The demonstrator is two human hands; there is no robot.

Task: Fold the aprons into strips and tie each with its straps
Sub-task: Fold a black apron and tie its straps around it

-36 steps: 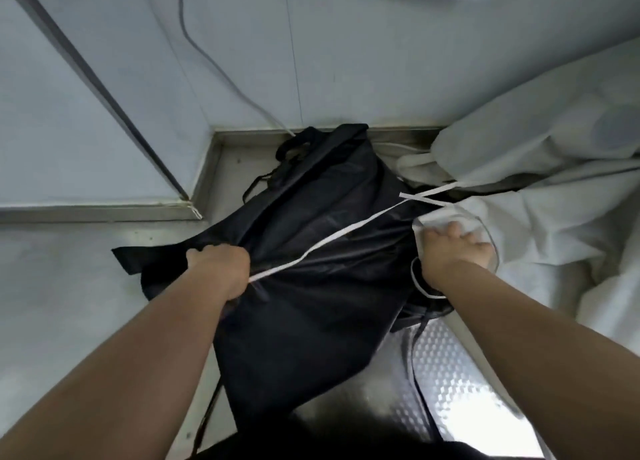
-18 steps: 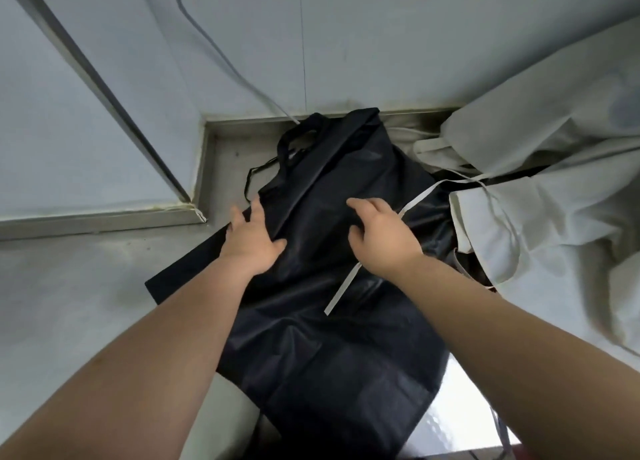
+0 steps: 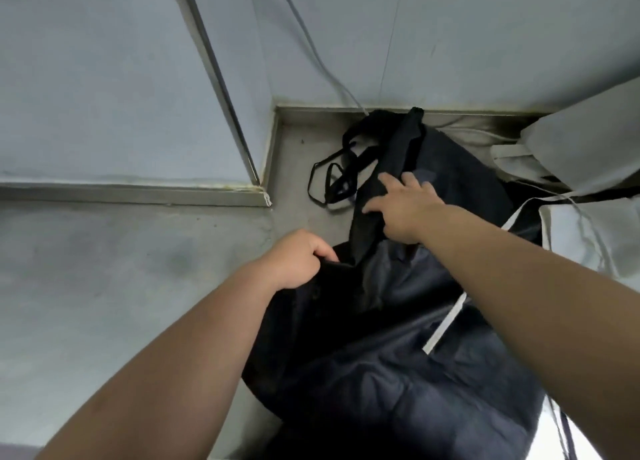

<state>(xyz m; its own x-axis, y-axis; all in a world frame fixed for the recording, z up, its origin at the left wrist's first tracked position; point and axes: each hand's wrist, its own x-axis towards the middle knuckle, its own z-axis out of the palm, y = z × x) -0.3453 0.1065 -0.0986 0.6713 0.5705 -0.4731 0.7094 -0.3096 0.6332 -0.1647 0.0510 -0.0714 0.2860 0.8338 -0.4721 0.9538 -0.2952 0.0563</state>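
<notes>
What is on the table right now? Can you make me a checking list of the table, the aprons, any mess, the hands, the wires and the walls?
Surface: grey table, dull and a little stained.
Job's things: black apron lies rumpled and is not yet a strip. Its black straps lie in loose loops beside it. White aprons are heaped to the right, and one white strap lies across the black apron.
Clutter: nothing seen.
Hands: left hand grips the black apron's edge. Right hand rests on it with fingers spread.
Cables: grey cable runs down the wall and goes behind the black apron.
Surroundings: grey wall with a metal strip.
</notes>
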